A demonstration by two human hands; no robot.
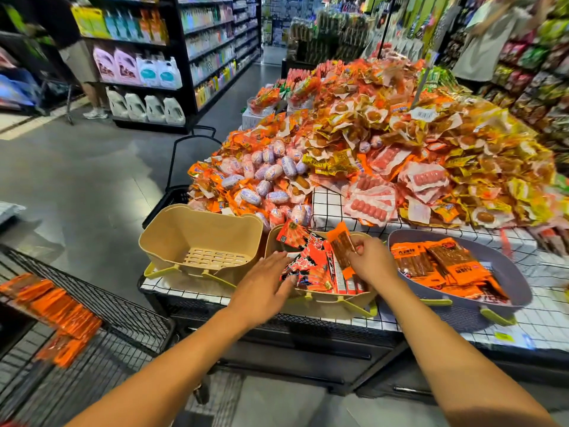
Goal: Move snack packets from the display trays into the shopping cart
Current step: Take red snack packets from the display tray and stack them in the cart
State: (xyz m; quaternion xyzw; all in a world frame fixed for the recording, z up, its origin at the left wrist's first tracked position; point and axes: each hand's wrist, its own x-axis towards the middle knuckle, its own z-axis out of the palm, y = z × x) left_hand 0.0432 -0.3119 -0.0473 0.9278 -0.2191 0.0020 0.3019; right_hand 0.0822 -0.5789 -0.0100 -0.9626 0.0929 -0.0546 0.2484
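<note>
Over the snack display, we reach into the middle tray (332,298), a beige tub with the empty tray (184,229) at its nine o'clock and the grey tray (520,291) at its three o'clock. A heap (385,134) of loose snacks rises at twelve o'clock. Our right hand (374,261) has thumb and fingers curled round an orange packet (340,241) of brown sticks, which stands tilted at the tub's far side with its lower end among the others. Our left hand (264,285) lies with fingers straight and flat on the red-and-black packets (311,260) at the tub's nine o'clock side, gripping nothing. The shopping cart (129,318) stands at eight o'clock in the view, well apart from the tub, with orange packets (58,306) lying on its wire mesh.

The step in hand, as we judge it, is lifting that one packet out. To do it well, we would raise it clear of the rim before swinging toward eight o'clock, so its lower end drags no neighbours along. The flat left hand serves best by pressing the glossy packets down while the right pulls. The film looks slick and the packet limp, so a hold nearer its middle would likely be surer. The carry passes over the empty tray and a gap of floor, and the release should come low over the cart.
</note>
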